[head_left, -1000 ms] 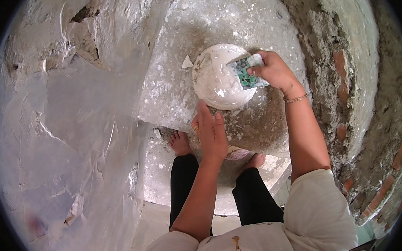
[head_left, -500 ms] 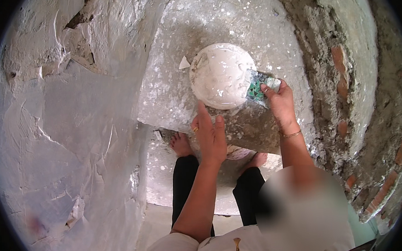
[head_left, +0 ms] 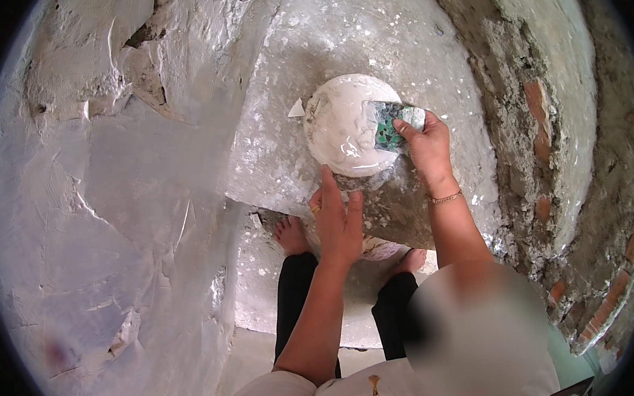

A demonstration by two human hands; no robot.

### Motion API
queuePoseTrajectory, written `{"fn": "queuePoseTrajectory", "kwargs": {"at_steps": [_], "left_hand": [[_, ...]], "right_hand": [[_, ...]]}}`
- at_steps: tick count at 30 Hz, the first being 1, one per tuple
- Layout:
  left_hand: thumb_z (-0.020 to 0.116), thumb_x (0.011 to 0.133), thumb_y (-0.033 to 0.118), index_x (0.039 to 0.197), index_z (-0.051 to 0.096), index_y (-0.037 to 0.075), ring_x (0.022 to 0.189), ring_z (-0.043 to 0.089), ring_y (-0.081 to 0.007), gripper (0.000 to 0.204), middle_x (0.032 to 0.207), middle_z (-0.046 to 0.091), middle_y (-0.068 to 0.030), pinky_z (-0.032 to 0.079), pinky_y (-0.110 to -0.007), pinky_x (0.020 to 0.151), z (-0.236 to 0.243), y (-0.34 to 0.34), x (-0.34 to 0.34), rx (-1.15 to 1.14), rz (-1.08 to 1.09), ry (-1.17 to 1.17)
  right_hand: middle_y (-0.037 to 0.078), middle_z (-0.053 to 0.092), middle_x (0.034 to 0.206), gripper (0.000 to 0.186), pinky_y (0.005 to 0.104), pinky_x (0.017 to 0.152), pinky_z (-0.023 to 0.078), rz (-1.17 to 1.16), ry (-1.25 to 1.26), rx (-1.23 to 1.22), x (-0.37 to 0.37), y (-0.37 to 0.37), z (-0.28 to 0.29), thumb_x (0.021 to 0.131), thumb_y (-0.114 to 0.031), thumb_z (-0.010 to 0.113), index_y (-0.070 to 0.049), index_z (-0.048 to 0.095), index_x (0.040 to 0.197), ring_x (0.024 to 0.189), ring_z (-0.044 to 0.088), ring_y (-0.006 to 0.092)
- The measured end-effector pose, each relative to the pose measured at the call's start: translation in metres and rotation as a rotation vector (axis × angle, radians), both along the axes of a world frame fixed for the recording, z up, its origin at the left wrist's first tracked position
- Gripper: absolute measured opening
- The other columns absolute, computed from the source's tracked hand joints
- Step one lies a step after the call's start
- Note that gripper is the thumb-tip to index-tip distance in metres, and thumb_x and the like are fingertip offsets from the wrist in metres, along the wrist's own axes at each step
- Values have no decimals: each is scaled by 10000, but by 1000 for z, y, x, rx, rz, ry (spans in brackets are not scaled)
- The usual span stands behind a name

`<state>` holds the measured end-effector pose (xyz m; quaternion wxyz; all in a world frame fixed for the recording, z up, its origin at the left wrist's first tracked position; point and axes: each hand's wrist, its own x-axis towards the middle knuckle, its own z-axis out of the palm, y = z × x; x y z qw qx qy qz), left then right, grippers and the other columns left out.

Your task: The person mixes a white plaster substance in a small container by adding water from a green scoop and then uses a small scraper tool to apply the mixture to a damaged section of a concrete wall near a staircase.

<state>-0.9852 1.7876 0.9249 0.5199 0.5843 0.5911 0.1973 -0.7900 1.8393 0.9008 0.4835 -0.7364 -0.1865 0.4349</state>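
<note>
A round shallow container of wet white paste [head_left: 336,128] sits on a speckled concrete step [head_left: 270,150]. My right hand [head_left: 424,137] grips a flat, roughly square scraper [head_left: 386,121], green and dark speckled with white smears, with my thumb on its face and the scraper lying in the paste at the container's right side. My left hand [head_left: 338,218] is open below the container, its fingers stretched up to the front rim, index fingertip at the edge.
A rough plastered wall [head_left: 99,197] fills the left. On the right are crumbling mortar with exposed brick [head_left: 537,112] and a curved wall. A small white chip [head_left: 295,108] lies left of the container. My bare feet [head_left: 290,234] stand on a lower step.
The scraper dipped down to the container's lower right edge, then moved back leftward over the paste. My left hand and the whole scene sit slightly lower in the picture.
</note>
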Motion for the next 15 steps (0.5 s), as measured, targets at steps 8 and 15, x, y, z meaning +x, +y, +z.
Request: {"fn": "queuePoseTrajectory", "kwargs": {"at_steps": [8,15], "left_hand": [[440,969,375,1413,228,-111,1241,334,-400,692,1343,395,-288,211,-449,1056,-3,4,0,187,-42,14],[453,968,342,1416,255,-74,1266,315,-422,643,1402,279,-310,204,-483,1073,9,7,1,189,32,21]], "right_hand": [[92,674,893,232,266,694,502,-13,235,-10,0,5,9,815,12,670,68,612,1032,752,619,132],[107,649,1038,335,317,849,484,-113,585,74,24,-10,11,844,-42,668,33,556,1150,967,611,185]]}}
